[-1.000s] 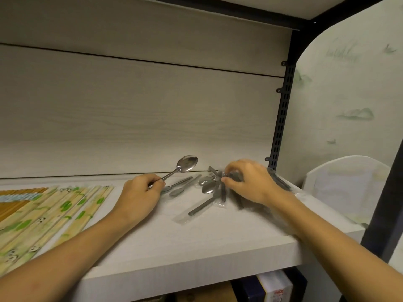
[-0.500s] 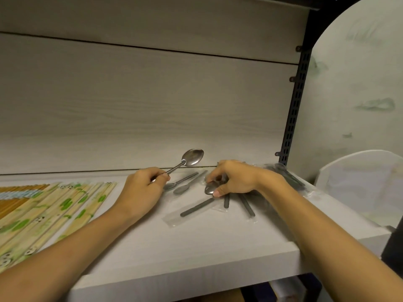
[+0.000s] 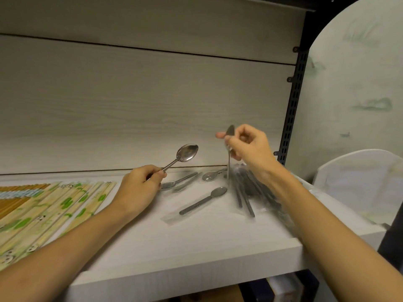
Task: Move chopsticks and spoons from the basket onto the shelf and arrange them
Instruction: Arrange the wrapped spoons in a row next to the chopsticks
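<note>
My left hand [image 3: 139,186] grips the handle of a bare steel spoon [image 3: 186,153], its bowl raised toward the back wall. My right hand [image 3: 248,147] pinches another spoon [image 3: 229,149] near its bowl, so its handle hangs straight down above the shelf [image 3: 196,240]. Below it lies a loose heap of spoons in clear wrappers [image 3: 246,190]. One wrapped spoon [image 3: 202,200] lies apart at the centre, two more [image 3: 178,183] lie near my left hand. Packs of chopsticks in green panda sleeves [image 3: 50,210] lie in a row at the left.
The shelf's black slotted upright [image 3: 291,112] stands at the right behind my right hand. A white basket [image 3: 357,182] sits beyond the shelf's right end. Orange chopstick packs [image 3: 15,195] lie at the far left. Boxes show on the level below.
My right hand has left the heap and risen, lifting one spoon by its bowl end. The left hand keeps its spoon in about the same place.
</note>
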`<act>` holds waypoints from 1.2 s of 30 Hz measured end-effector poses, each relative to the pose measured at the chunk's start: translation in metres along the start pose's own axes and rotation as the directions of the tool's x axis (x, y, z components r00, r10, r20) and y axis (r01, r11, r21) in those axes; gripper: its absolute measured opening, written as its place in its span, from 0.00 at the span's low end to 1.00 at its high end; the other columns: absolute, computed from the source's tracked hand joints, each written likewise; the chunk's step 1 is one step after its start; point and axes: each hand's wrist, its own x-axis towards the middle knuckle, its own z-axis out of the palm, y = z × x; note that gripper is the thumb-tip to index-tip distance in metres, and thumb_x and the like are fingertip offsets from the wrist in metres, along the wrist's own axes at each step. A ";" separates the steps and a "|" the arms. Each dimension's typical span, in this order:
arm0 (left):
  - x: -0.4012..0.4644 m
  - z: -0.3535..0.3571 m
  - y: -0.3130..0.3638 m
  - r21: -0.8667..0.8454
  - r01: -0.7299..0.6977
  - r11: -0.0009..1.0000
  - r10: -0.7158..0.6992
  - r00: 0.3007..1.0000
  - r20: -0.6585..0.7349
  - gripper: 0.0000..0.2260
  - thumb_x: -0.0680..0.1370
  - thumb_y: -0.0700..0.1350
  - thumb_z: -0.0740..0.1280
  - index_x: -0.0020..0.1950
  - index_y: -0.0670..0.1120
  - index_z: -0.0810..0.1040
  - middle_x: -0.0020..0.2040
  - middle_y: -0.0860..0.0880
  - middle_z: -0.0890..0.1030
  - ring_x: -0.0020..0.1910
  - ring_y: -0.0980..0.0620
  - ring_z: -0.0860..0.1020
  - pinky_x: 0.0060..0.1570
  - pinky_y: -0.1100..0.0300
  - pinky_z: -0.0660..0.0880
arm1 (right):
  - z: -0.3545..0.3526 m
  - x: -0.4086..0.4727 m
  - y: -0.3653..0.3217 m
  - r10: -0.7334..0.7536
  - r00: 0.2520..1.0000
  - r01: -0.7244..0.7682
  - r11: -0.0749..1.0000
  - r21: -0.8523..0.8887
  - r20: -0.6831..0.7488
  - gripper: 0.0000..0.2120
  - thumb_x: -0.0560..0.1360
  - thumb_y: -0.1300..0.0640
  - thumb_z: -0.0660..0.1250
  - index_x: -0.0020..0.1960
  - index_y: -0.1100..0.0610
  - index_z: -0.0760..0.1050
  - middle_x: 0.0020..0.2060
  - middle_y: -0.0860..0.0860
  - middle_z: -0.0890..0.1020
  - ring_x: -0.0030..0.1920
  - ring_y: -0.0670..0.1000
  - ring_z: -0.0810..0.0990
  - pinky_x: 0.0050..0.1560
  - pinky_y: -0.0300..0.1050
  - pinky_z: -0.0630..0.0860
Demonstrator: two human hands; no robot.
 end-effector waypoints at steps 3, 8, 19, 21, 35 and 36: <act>0.002 0.001 -0.003 -0.037 0.010 0.999 -0.009 1.000 0.015 0.08 0.80 0.44 0.63 0.44 0.49 0.81 0.36 0.51 0.81 0.34 0.52 0.75 0.37 0.59 0.68 | -0.001 0.001 -0.004 0.153 0.987 -0.134 0.955 0.263 -0.050 0.13 0.76 0.68 0.65 0.37 0.58 0.65 0.42 0.59 0.84 0.28 0.49 0.72 0.28 0.39 0.71; 0.001 0.003 0.000 -0.254 0.068 0.965 -0.040 0.993 0.115 0.08 0.81 0.40 0.61 0.46 0.44 0.79 0.40 0.45 0.83 0.34 0.49 0.80 0.34 0.56 0.74 | 0.002 -0.003 -0.006 0.282 0.954 -0.297 0.831 0.471 0.103 0.04 0.75 0.65 0.69 0.45 0.62 0.73 0.35 0.56 0.82 0.35 0.49 0.81 0.41 0.39 0.82; -0.009 0.007 0.012 -0.392 0.135 0.910 0.005 0.942 0.334 0.09 0.82 0.38 0.59 0.52 0.37 0.78 0.45 0.38 0.83 0.34 0.44 0.82 0.28 0.58 0.76 | 0.019 -0.008 0.005 0.384 0.912 -0.409 0.837 0.365 0.141 0.06 0.76 0.69 0.66 0.52 0.66 0.72 0.37 0.62 0.84 0.39 0.57 0.86 0.38 0.42 0.83; -0.011 0.006 0.015 -0.420 0.163 0.893 0.002 0.931 0.366 0.09 0.82 0.39 0.59 0.53 0.39 0.78 0.44 0.39 0.83 0.31 0.41 0.81 0.24 0.58 0.74 | 0.023 -0.009 0.008 0.396 0.904 -0.427 0.836 0.345 0.160 0.05 0.76 0.69 0.65 0.51 0.64 0.71 0.34 0.60 0.84 0.39 0.57 0.86 0.40 0.43 0.83; -0.009 0.005 0.013 -0.157 0.025 0.987 0.012 0.973 0.231 0.07 0.79 0.41 0.64 0.50 0.49 0.81 0.29 0.57 0.74 0.21 0.62 0.66 0.24 0.68 0.61 | 0.026 -0.013 0.017 0.371 0.897 -0.383 0.924 0.003 0.242 0.21 0.72 0.64 0.73 0.59 0.59 0.67 0.37 0.55 0.81 0.31 0.52 0.81 0.34 0.45 0.80; -0.006 0.004 0.011 -0.153 0.050 0.987 -0.019 0.980 0.198 0.07 0.79 0.41 0.64 0.49 0.49 0.81 0.27 0.57 0.74 0.21 0.62 0.66 0.25 0.64 0.60 | 0.026 -0.014 0.017 0.374 0.896 -0.351 0.927 -0.135 0.240 0.21 0.71 0.59 0.76 0.57 0.57 0.67 0.37 0.53 0.80 0.30 0.49 0.79 0.33 0.44 0.76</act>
